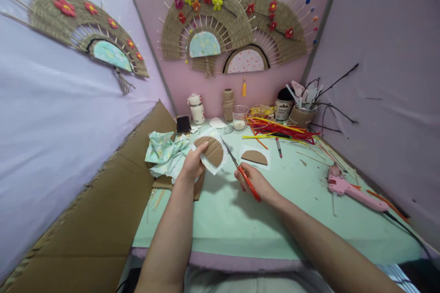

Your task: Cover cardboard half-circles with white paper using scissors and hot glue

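My left hand [193, 163] pinches a half-round cardboard piece [213, 152] backed with pale fabric [220, 168], held up above the table. The fabric sticks out past the cardboard's edge all round. In my right hand [256, 182] are red-handled scissors [248, 182], their blades pointing up and left to the fabric's right edge. Whether the blades touch the fabric I cannot tell. A second cardboard half-circle [254, 157] lies on a pale fabric piece on the table, just beyond my right hand.
Crumpled floral fabric [161, 149] lies left, beside a tall cardboard sheet [92, 201]. A pink glue gun [354, 192] with a cord lies right. Red and yellow pipe cleaners [285, 129], a plastic cup [239, 118], a white bottle [196, 109] and twine [228, 105] stand or lie at the back.
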